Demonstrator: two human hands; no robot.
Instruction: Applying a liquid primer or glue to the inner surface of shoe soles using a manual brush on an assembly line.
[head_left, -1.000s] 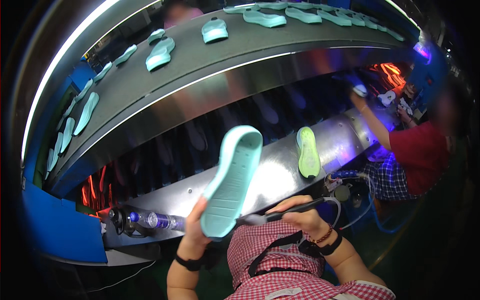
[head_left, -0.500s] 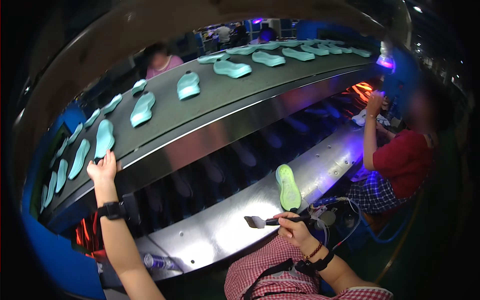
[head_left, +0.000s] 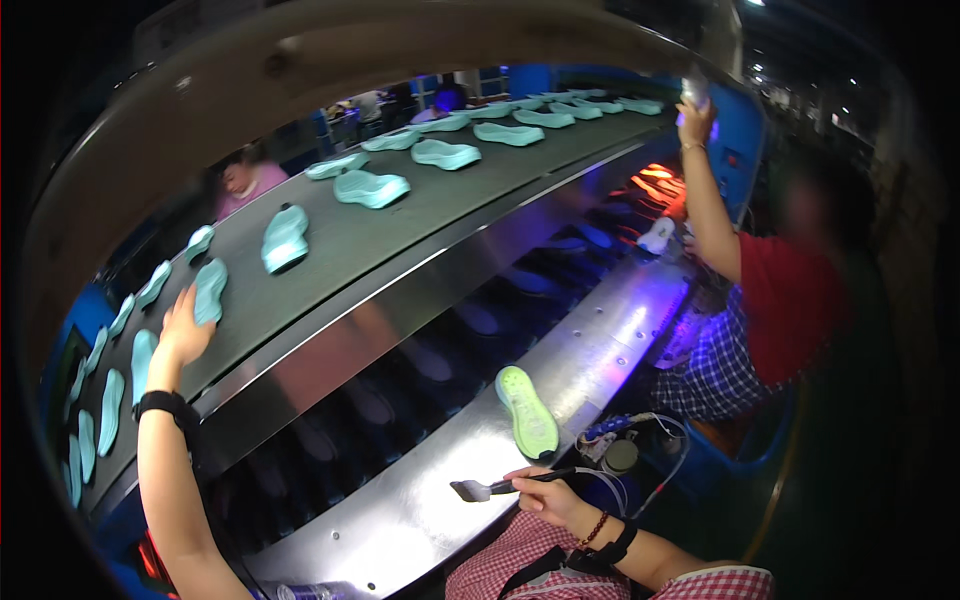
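My left hand (head_left: 182, 330) reaches over the dark conveyor belt (head_left: 345, 245), its fingers stretched out along the near left side of a light-teal shoe sole (head_left: 210, 290). The fingers look spread rather than closed round it; whether they touch it is hard to tell. In my right hand (head_left: 545, 497) is a flat brush (head_left: 478, 490), held by its dark handle with the bristles pointing left above the metal ledge. A yellow-green shoe sole (head_left: 527, 412) lies on that ledge, just beyond the right hand.
Several more teal soles (head_left: 285, 238) ride the belt. Below it, a shiny metal ledge (head_left: 400, 525) curves along my side. A co-worker in a red top (head_left: 795, 290) sits to the right, one arm raised to a lamp. Hoses and a round container (head_left: 621, 457) are near my right arm.
The view has shifted to the right. Soles on the belt have travelled left, and my left hand has moved from one sole to the following one. My right hand still holds the brush.
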